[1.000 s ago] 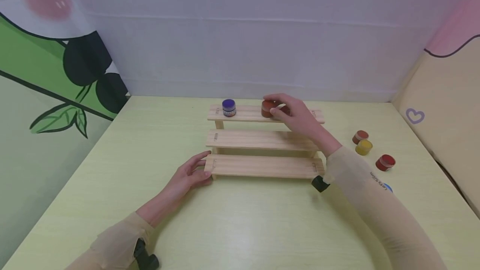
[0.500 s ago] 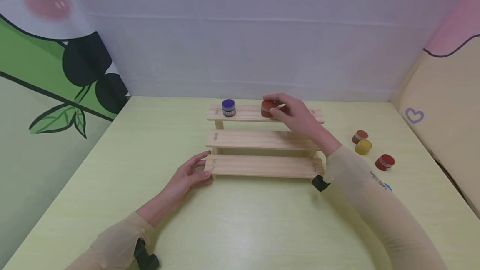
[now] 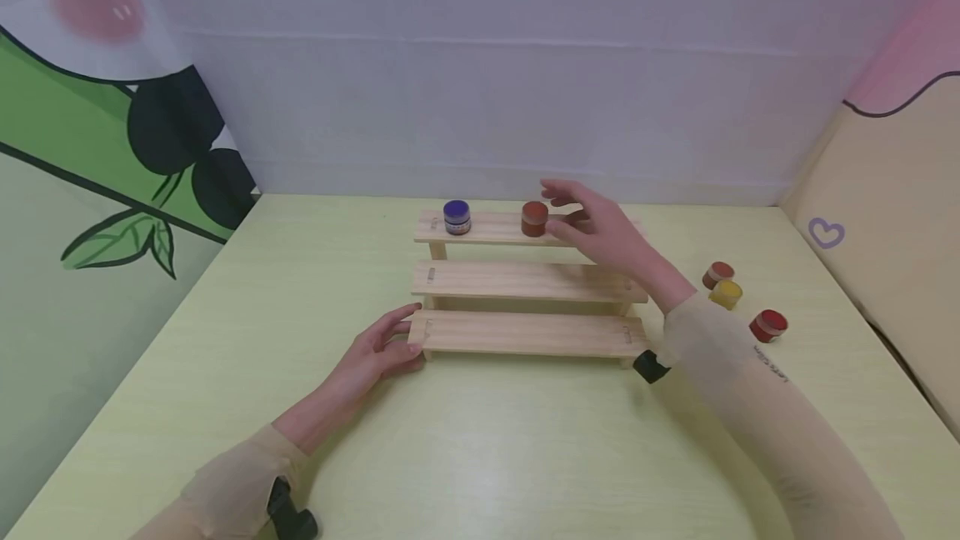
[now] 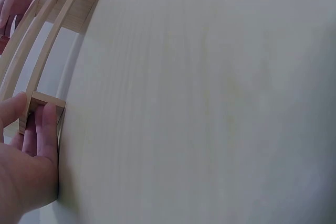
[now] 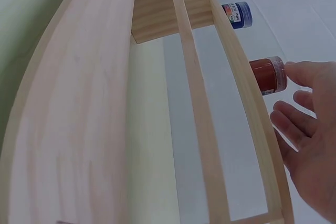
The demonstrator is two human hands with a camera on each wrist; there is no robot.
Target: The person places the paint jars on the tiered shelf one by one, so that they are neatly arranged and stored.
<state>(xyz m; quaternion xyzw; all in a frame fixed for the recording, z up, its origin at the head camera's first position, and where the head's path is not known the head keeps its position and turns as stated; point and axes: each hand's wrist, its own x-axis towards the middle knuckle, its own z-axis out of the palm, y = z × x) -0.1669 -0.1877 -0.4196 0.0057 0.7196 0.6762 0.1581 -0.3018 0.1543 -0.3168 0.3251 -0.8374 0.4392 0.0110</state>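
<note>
A three-step wooden rack (image 3: 528,332) stands on the table. My left hand (image 3: 378,350) holds the left end of its lowest step, the thumb on one side and the fingers on the other, as the left wrist view also shows. On the top step sits a small brownish-red paint jar (image 3: 534,220), upright. Just right of it is my right hand (image 3: 600,227), its fingers spread and nothing in their grip. In the right wrist view the thumb is right at the lid of that paint jar (image 5: 269,75). A blue paint jar (image 3: 457,217) stands farther left on the same step.
Right of the rack, on the table (image 3: 480,448), are another brownish-red jar (image 3: 718,275), a yellow jar (image 3: 726,295) and a red jar (image 3: 768,326). A pale cloth wall (image 3: 480,107) rises behind the table.
My right hand has let go of the brownish-red paint jar and drawn back slightly to the right, its fingers spreading. The jar stays on the top step. My left hand has not moved.
</note>
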